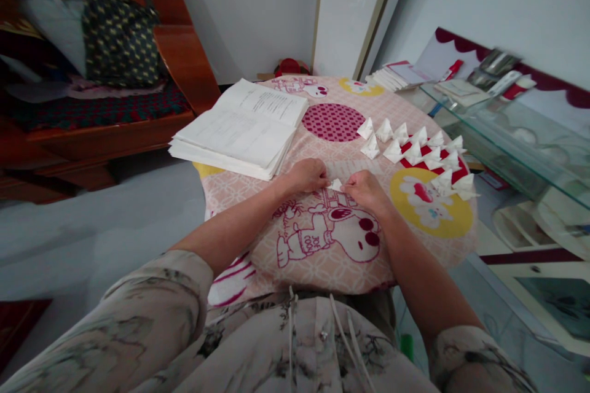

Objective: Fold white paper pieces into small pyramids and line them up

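Note:
A small piece of folded white paper (336,185) is pinched between my two hands over the middle of the table. My left hand (310,175) grips its left side with closed fingers. On its right side, my right hand (366,189) has thumb and fingers closed on the other edge. Just beyond my hands lies a flat printed paper sheet (354,166). To the right, several folded white paper pieces (415,152) stand in rows. An open book (244,126) with loose-looking pages rests at the left, beyond my left forearm.
A patterned cloth (322,264) covers the round table. Along the right runs a glass shelf (507,135) with metal containers and a red marker (452,70). A stack of papers (396,75) sits at the far right edge. A wooden bench (184,67) bearing bags stands left.

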Motion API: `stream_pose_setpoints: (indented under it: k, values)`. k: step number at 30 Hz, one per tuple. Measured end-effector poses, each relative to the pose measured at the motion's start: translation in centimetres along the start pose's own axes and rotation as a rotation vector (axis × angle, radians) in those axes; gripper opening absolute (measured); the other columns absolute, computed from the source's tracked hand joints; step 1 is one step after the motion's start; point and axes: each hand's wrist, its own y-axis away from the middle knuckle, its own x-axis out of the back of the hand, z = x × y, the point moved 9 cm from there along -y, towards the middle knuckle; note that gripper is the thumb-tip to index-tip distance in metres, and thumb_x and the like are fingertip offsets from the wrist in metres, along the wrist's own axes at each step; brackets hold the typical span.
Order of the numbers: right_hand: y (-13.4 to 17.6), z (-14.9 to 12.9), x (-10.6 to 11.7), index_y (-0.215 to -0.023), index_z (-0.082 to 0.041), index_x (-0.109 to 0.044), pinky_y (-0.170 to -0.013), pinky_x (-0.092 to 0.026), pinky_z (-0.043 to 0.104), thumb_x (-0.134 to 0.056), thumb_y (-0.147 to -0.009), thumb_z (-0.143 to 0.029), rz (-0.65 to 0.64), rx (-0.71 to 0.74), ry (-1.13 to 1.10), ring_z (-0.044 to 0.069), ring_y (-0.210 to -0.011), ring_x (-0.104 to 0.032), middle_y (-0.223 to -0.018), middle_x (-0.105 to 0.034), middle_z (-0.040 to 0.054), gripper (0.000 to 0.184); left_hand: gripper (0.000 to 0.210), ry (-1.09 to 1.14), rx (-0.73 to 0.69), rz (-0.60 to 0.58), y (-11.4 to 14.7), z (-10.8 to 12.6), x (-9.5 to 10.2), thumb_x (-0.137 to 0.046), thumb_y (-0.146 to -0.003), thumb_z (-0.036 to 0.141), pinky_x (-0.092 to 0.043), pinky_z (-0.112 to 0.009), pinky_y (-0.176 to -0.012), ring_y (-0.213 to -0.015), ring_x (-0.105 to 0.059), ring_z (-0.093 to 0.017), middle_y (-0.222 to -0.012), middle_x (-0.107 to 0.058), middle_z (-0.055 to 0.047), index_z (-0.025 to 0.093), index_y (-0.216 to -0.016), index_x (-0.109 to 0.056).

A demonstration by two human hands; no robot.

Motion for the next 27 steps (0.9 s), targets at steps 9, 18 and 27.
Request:
stream_pose_setpoints:
  k: [9, 18, 27]
  values:
    - [0.0, 0.0, 0.1, -0.057, -0.015, -0.064, -0.052, -0.028, 0.026, -0.069, -0.082, -0.025, -0.004, 0.007, -0.077, 0.01, -0.05, -0.042, -0.048, -0.043, -0.0042, 0.028, 0.023, 0.147, -0.37, 0.275, 2.6, 2.9, 1.0, -0.053, -0.089, 0.009, -0.048, -0.029, -0.085, -0.095, -0.063, -0.02, -0.099, -0.071, -0.011, 0.012, -0.102, -0.072]
    - [0.7, 1.3, -0.3, -0.072, -0.015, -0.066, -0.042, -0.032, 0.021, -0.062, -0.083, -0.015, -0.039, -0.112, -0.323, 0.009, -0.036, -0.045, -0.047, -0.055, -0.0038, 0.012, 0.033, 0.075, -0.477, 0.24, 3.6, 4.1, -0.7, -0.051, -0.087, 0.002, -0.052, -0.029, -0.088, -0.099, -0.067, -0.021, -0.104, -0.073, -0.011, 0.016, -0.101, -0.079]
    - [0.3, 1.0, -0.5, -0.075, -0.016, -0.066, -0.04, -0.032, 0.021, -0.072, -0.081, -0.022, 0.0, -0.166, -0.286, 0.01, -0.034, -0.046, -0.042, -0.053, -0.005, 0.011, 0.039, 0.054, -0.454, 0.249, 3.7, 4.2, -0.8, -0.053, -0.087, 0.001, -0.054, -0.029, -0.092, -0.104, -0.068, -0.021, -0.108, -0.074, -0.01, 0.019, -0.108, -0.08]
